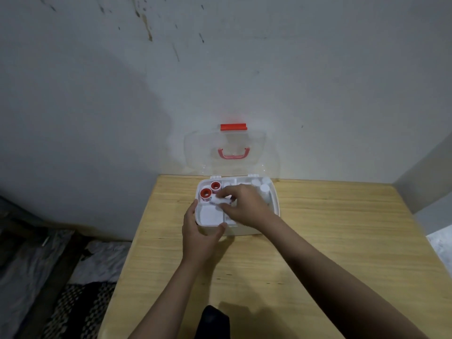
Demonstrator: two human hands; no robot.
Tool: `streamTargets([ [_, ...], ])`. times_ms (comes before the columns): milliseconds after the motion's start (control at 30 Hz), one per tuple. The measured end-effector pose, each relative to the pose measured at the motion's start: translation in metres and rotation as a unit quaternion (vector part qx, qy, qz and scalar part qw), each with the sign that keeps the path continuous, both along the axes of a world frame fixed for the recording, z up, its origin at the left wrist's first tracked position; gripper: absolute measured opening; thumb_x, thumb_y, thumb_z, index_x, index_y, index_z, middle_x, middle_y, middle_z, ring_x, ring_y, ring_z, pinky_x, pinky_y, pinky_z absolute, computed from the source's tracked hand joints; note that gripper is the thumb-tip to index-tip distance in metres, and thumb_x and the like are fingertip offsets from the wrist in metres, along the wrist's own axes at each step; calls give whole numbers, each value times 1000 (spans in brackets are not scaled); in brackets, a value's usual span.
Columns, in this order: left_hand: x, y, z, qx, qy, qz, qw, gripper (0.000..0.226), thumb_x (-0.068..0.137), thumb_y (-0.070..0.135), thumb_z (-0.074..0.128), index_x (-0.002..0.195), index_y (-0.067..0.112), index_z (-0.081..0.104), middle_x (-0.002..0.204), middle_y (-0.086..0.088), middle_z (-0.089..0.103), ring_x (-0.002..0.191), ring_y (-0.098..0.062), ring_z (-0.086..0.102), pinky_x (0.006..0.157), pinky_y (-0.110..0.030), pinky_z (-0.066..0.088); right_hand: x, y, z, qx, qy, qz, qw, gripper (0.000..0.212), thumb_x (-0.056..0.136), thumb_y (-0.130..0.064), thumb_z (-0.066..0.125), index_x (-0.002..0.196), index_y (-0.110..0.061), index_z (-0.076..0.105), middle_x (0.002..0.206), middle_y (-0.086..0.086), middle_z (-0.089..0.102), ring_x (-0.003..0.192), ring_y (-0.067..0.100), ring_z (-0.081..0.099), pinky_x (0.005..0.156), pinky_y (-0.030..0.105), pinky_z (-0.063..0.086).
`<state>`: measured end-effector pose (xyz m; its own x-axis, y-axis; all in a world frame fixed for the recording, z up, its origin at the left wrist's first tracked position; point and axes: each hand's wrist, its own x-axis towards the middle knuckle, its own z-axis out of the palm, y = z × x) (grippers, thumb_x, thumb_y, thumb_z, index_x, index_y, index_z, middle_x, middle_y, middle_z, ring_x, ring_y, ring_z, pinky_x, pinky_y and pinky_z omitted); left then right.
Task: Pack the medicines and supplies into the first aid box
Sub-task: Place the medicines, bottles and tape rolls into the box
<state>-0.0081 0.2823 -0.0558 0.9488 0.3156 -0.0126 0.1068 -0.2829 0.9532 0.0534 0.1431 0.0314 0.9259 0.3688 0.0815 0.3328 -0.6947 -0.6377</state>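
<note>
A white first aid box [276,204] stands open at the far edge of the wooden table, its clear lid [232,152] with a red latch and handle leaning against the wall. Two red tape rolls [209,190] sit in its back left compartment. White bottles [263,188] stand at its back right. My right hand [244,204] is over the box's middle, shut on a small white tube [218,199] with printed text. My left hand [199,231] grips the box's front left corner, thumb on the front rim.
The wooden table [318,241] spreads wide to the right and towards me. A dark object [211,321] lies at the near edge. The grey wall rises right behind the box. Left of the table, crumpled cloth [49,277] covers the floor.
</note>
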Motion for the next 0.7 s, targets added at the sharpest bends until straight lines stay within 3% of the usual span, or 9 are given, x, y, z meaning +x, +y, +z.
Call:
streamTargets([
  [200, 0, 0, 1, -17, 5, -3, 1000, 88, 65, 30, 83, 138, 32, 35, 135, 14, 45, 124, -8, 46, 97, -28, 46, 19, 20, -11, -88, 13, 80, 993, 21, 81, -21, 70, 101, -14, 71, 118, 7, 61, 94, 18, 60, 76, 23, 42],
  [300, 0, 0, 0, -21, 14, 0, 1000, 89, 61, 38, 81, 136, 39, 34, 135, 16, 46, 124, -10, 47, 99, -38, 47, 23, 13, -11, -64, -14, 86, 994, 23, 82, -28, 69, 100, -15, 70, 107, 6, 62, 88, 14, 55, 74, 25, 41],
  [400, 1, -1, -1, -23, 18, 3, 1000, 89, 58, 43, 80, 135, 42, 34, 135, 17, 44, 126, -11, 44, 99, -43, 46, 32, -4, 0, 89, -102, -57, 989, 12, 84, -25, 66, 87, -14, 70, 88, 3, 61, 79, 12, 55, 70, 28, 47],
  [467, 1, -2, 0, -23, 16, 6, 1000, 89, 57, 43, 80, 133, 44, 34, 134, 19, 44, 126, -12, 44, 99, -44, 47, 43, -19, 9, 175, -175, -196, 949, 13, 85, -23, 65, 92, -12, 65, 95, 6, 57, 84, 16, 54, 75, 29, 48],
  [533, 0, -2, 1, -23, 16, 8, 1000, 88, 56, 44, 80, 131, 47, 34, 133, 20, 45, 125, -12, 45, 98, -43, 48, 58, -34, 16, 204, -193, -321, 904, 28, 86, -28, 61, 107, -10, 57, 109, 11, 52, 99, 23, 51, 83, 34, 47],
  [600, 0, -2, 1, -26, 17, 9, 999, 88, 55, 43, 81, 129, 48, 34, 130, 19, 47, 122, -11, 47, 96, -42, 49, 72, -45, 21, 207, -126, -390, 888, 45, 88, -36, 57, 122, -10, 47, 123, 13, 47, 112, 27, 47, 89, 38, 43],
  [700, 2, -1, 2, -30, 24, 6, 999, 88, 54, 40, 82, 129, 47, 35, 130, 17, 48, 121, -11, 49, 95, -43, 50, 83, -51, 23, 226, 4, -363, 904, 57, 92, -48, 46, 135, -11, 36, 131, 15, 50, 121, 29, 49, 95, 38, 41],
])
